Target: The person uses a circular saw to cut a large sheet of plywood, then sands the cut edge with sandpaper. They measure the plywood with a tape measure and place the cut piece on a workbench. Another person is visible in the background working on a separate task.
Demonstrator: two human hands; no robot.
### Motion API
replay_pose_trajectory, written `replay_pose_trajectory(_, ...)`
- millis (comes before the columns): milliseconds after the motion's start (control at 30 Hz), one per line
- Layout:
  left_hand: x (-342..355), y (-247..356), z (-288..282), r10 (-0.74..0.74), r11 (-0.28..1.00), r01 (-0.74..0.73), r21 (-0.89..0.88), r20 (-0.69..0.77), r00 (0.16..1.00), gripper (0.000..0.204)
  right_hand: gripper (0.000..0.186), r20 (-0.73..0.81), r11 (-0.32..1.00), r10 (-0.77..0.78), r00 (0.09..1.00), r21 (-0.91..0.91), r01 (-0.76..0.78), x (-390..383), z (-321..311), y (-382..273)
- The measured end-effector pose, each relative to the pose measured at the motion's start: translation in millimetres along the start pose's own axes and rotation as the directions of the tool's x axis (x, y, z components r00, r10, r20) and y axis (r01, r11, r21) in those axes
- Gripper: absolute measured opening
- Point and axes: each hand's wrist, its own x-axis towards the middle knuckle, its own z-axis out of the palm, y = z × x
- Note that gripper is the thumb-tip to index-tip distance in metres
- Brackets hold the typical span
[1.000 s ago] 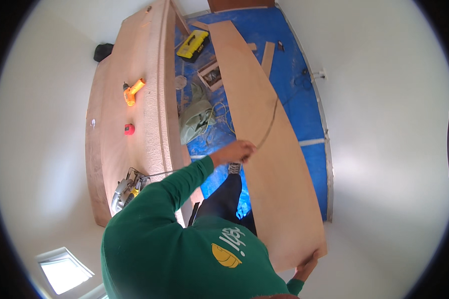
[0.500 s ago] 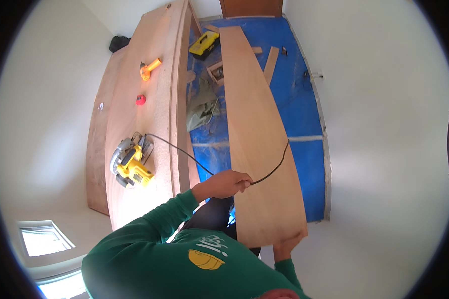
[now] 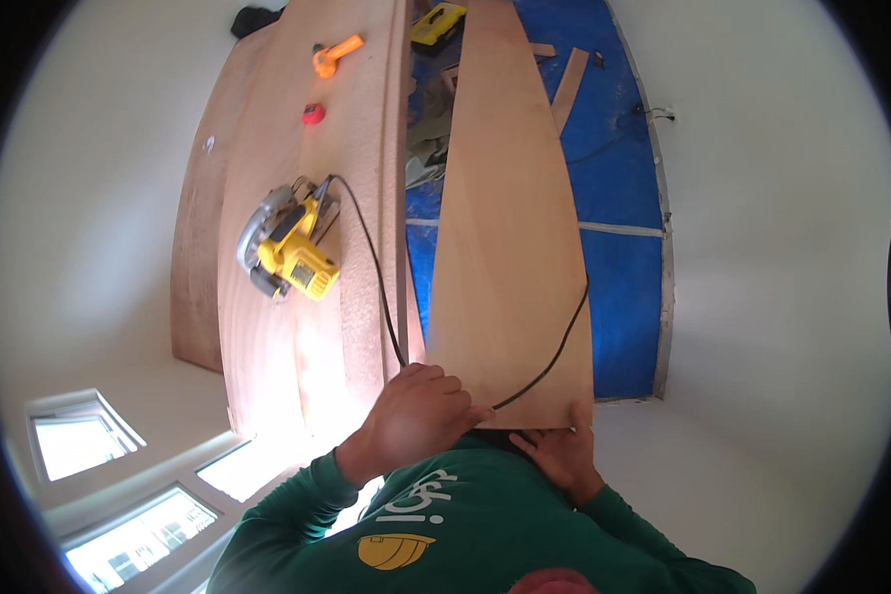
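My left hand [image 3: 416, 411] is closed around the black power cord [image 3: 547, 368], which comes out on both sides of the fist. One end of the cord runs up to a yellow circular saw [image 3: 302, 262] lying on the wooden bench top; the other loops across a long plywood board [image 3: 510, 228]. At the board's near edge, my right hand [image 3: 564, 460] holds the right corner, thumb on the top face and other fingers at or below the edge. The board stretches away from me, alongside the bench [image 3: 257, 337].
Further along the bench lie a red tape measure [image 3: 313, 114] and an orange drill [image 3: 335, 56]. Blue sheeting [image 3: 619, 297] covers the floor, with a yellow toolbox [image 3: 439, 25] and wood strips [image 3: 569, 89]. A white wall [image 3: 762, 247] stands at the right.
My left hand has come nearer my body with the cord. My right hand has shifted inward along the board's near edge, and the board appears closer to me. The view has tilted and shifted.
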Motion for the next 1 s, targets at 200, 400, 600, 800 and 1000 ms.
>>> replay_pose_trajectory(200, -67.2, 1.6, -27.7, -0.171, 0.971, 0.215, 0.108, -0.315, 0.934, 0.015, 0.067, 0.242, 0.975, 0.060, 0.968, -0.221, -0.005, 8.5, 54.1, 12.1)
replay_pose_trajectory(400, -95.3, -3.3, 2.6, -0.405, 0.870, 0.493, -0.002, -0.573, 0.712, 0.048, 0.062, 0.382, 0.946, 0.113, 0.917, -0.322, 0.018, 24.2, 87.0, 20.5)
replay_pose_trajectory(600, -117.1, -24.6, 24.3, -0.450, 0.840, 0.534, -0.100, -0.678, 0.581, 0.059, 0.057, 0.392, 0.911, 0.058, 0.918, -0.396, 0.112, 21.7, 110.7, 33.2)
replay_pose_trajectory(800, -131.0, -13.4, 36.5, -0.644, 0.754, 0.553, -0.355, -0.564, 0.516, 0.062, 0.066, 0.462, 0.872, 0.259, 0.849, -0.490, 0.001, 32.9, 129.6, 28.6)
replay_pose_trajectory(1000, -76.1, -13.6, 55.5, -0.913, -0.044, -0.261, -0.964, -0.068, 0.403, 0.051, 0.072, 0.356, 0.701, 0.494, 0.793, -0.703, -0.120, 50.8, 148.9, 13.7)
